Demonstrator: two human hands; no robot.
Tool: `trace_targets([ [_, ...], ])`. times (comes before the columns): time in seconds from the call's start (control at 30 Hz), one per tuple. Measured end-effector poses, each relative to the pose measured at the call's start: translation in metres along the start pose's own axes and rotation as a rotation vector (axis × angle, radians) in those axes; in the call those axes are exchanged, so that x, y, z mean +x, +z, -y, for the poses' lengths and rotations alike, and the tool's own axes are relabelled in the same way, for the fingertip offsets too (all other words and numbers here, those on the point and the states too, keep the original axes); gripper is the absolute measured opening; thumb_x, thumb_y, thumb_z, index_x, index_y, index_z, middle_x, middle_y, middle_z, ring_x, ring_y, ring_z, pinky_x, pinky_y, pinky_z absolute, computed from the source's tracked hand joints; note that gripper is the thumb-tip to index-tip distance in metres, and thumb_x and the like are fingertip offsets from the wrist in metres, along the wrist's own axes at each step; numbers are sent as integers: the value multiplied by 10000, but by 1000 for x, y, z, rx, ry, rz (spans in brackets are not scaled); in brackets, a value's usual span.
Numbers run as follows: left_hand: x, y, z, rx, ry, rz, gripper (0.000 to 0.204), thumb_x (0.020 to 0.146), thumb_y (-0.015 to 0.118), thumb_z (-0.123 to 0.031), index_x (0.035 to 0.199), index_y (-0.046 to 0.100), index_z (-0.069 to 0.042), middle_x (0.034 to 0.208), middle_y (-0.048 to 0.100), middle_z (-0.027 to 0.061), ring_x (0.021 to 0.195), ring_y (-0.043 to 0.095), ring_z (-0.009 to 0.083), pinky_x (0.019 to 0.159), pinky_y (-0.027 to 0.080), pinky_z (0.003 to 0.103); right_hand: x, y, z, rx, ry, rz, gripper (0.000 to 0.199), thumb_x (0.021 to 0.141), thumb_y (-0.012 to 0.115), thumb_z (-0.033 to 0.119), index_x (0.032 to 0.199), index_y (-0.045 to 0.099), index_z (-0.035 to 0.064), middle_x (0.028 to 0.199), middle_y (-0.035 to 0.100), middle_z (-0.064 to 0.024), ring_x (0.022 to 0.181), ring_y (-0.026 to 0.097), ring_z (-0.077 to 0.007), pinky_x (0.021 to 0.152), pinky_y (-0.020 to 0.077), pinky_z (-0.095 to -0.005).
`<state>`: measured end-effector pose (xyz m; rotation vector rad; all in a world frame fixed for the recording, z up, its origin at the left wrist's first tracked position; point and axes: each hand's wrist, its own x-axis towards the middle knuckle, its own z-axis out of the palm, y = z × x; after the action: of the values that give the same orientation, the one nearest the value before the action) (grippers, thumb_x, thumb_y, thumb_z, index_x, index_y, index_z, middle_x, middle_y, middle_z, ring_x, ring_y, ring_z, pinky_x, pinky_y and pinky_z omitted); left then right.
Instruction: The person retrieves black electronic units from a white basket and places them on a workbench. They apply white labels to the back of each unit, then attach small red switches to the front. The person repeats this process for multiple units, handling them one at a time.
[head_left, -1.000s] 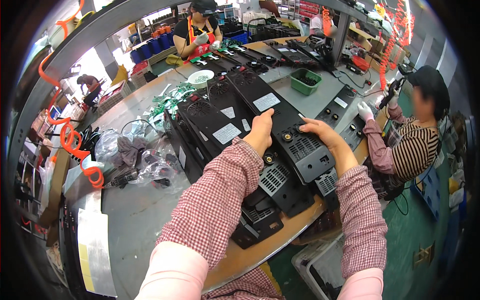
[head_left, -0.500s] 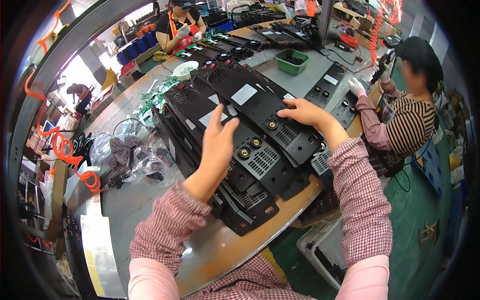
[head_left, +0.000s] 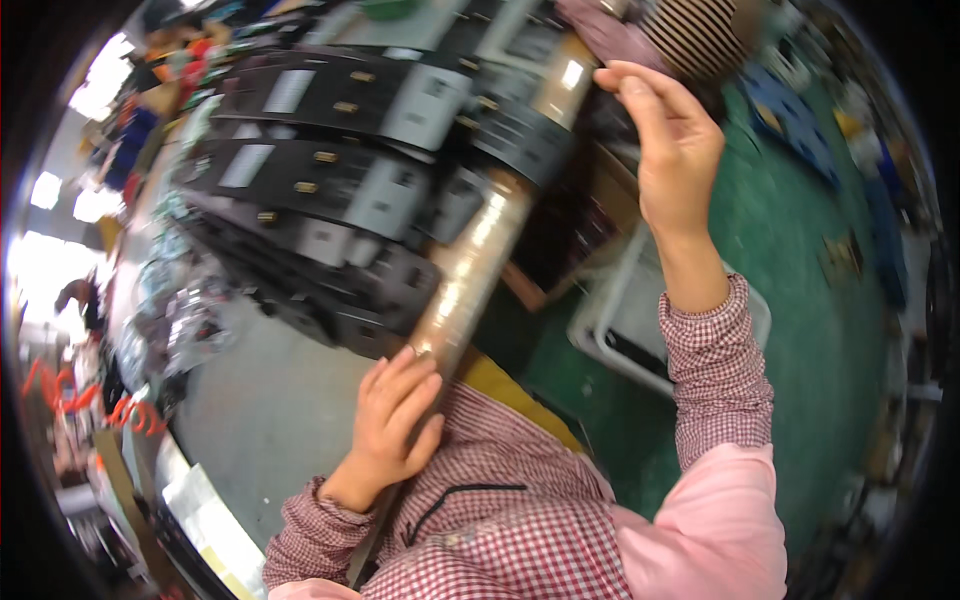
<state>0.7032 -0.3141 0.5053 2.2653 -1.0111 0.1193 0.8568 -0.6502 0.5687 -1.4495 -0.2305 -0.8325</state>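
Note:
My left hand (head_left: 393, 425) lies at the table's front edge, fingers stretched out and holding nothing visible. Raised over the floor to the right, my right hand (head_left: 678, 140) has its thumb and forefinger brought together; whatever may be in that pinch is too small and blurred to make out. Long black panels (head_left: 325, 185) with pale labels, slotted grey ends and brass-coloured round fittings lie overlapping in a stack on the table. Both hands are apart from them; the left is just beyond the nearest panel's end.
The metal table (head_left: 260, 400) has a worn, wood-coloured edge (head_left: 470, 270). Below it stand a cardboard box (head_left: 535, 280) and a whitish plastic bin (head_left: 590, 325). Clear plastic bags (head_left: 190, 325) lie at left. A co-worker in a striped top (head_left: 695, 35) is close at the far right.
Both hands have left the panels: the left came back to the table's edge, the right swung out to the right and up. My view has turned rightward and down, with blur.

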Motion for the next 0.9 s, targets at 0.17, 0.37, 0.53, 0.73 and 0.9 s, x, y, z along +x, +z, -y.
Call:
trace_targets([
  [0.17,31,47,-10,139,-22,306,640,829,695,-104,1432,485,-64,1528,381,204,1449,298,420,1185,214,536,-137,-230,2,-488,245,-553,213,979,610,90,1129,671,-49,1026,722,-151,973,687,-197,906,535,-312],
  [0.37,74,88,-11,409,76,376,705,812,689,-35,1469,445,-114,1589,301,153,1478,242,393,1204,198,494,-485,-454,-11,-1004,636,-1125,167,875,675,34,1034,717,2,963,738,-96,878,692,-196,829,540,-330],
  [0.53,91,99,10,591,138,416,701,799,713,-132,1455,468,-133,1578,339,123,1487,221,389,1204,180,531,-635,-423,21,-1316,1267,-1205,194,851,675,137,1001,740,32,963,742,-141,900,710,-249,825,544,-360],
  [0.73,100,113,13,705,155,453,595,821,708,-177,1387,537,-114,1541,406,91,1497,204,377,1212,159,534,-616,-422,-10,-1380,1026,-1149,332,851,702,233,1102,683,17,1024,701,-192,961,669,-342,857,528,-421],
  [0.9,102,113,8,712,146,463,583,804,700,-197,1359,548,-102,1507,441,103,1491,212,395,1202,156,559,-515,-474,-6,-1669,668,-1137,620,845,734,344,1338,517,38,1200,585,-216,1169,528,-396,997,420,-492],
])
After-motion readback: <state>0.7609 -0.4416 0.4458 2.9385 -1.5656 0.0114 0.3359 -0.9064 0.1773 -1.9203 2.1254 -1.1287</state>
